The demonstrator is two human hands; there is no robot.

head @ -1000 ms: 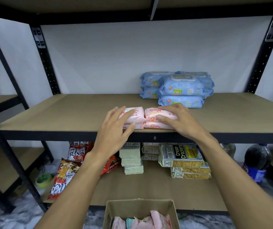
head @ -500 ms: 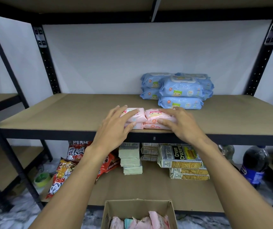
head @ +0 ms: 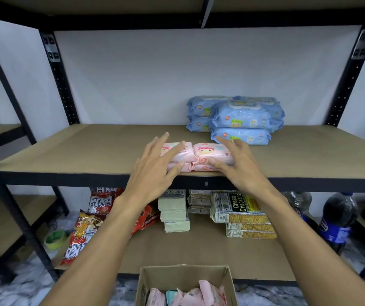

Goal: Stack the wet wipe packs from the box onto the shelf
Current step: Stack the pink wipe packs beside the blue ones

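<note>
Fingers splayed on left hand and right hand, holding nothing; a brush could tip pink packs off near edge of shelf.

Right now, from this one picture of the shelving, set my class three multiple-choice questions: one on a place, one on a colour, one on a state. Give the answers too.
1. Where on the shelf do the pink packs lie?
A) at its front edge
B) against the back wall
C) at its far left end

2. What colour are the larger packs stacked further back?
A) green
B) blue
C) yellow

3. How is the cardboard box below?
A) taped shut
B) open, with loose packs inside
C) open, upside down

Answers: 1 A, they sit right by the shelf's front lip. 2 B, their wrappers are light blue. 3 B, its top is open and pink wrappers show inside.
</note>
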